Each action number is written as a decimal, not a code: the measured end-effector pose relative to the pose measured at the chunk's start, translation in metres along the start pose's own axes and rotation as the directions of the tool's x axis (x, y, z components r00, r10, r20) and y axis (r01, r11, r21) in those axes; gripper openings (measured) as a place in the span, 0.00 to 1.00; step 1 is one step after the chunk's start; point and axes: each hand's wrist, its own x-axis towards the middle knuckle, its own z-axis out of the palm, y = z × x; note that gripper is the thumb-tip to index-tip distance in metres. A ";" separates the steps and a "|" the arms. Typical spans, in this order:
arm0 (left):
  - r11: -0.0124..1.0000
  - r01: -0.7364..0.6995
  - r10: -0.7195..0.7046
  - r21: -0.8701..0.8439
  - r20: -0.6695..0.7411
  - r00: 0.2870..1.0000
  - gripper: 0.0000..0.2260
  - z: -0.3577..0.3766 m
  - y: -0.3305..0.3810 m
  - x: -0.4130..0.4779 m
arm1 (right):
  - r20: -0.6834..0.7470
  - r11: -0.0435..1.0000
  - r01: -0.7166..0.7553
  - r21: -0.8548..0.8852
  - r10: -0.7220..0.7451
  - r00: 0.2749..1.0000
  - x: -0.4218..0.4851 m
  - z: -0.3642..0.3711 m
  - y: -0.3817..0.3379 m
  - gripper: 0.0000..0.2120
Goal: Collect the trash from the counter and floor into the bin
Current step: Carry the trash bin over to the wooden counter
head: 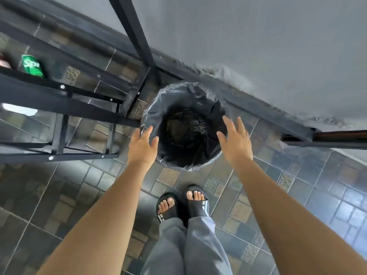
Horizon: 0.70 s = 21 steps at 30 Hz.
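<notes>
A round bin (pixel 158 108) lined with a black plastic bag stands on the tiled floor against the grey wall, directly below me. My left hand (pixel 142 144) hovers at the bin's left rim, fingers spread and empty. My right hand (pixel 235 139) hovers over the right rim, also spread and holding nothing. Inside the bin I see only dark crumpled bag. A green soda can (pixel 32 66) lies on the floor at the far left, behind the black frame.
A black metal table frame (pixel 83 108) with crossbars fills the left side, one leg touching the bin's left edge. The grey wall (pixel 258 36) runs behind the bin. My feet in black sandals (pixel 182 203) stand just in front of the bin.
</notes>
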 end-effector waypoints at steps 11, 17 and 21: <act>0.927 0.077 -0.103 -0.368 -0.051 0.993 0.22 0.041 -0.006 0.055 | -0.019 0.989 0.023 0.146 -0.021 1.000 0.060 0.048 0.020 0.23; 0.874 0.074 -0.129 -0.481 -0.082 0.988 0.22 0.036 0.002 0.044 | -0.036 0.956 -0.080 0.282 0.094 0.995 0.045 0.045 0.012 0.22; 0.861 0.062 -0.123 -0.504 -0.088 0.988 0.22 0.018 0.008 0.029 | -0.050 0.954 -0.078 0.289 0.097 0.994 0.028 0.030 0.005 0.22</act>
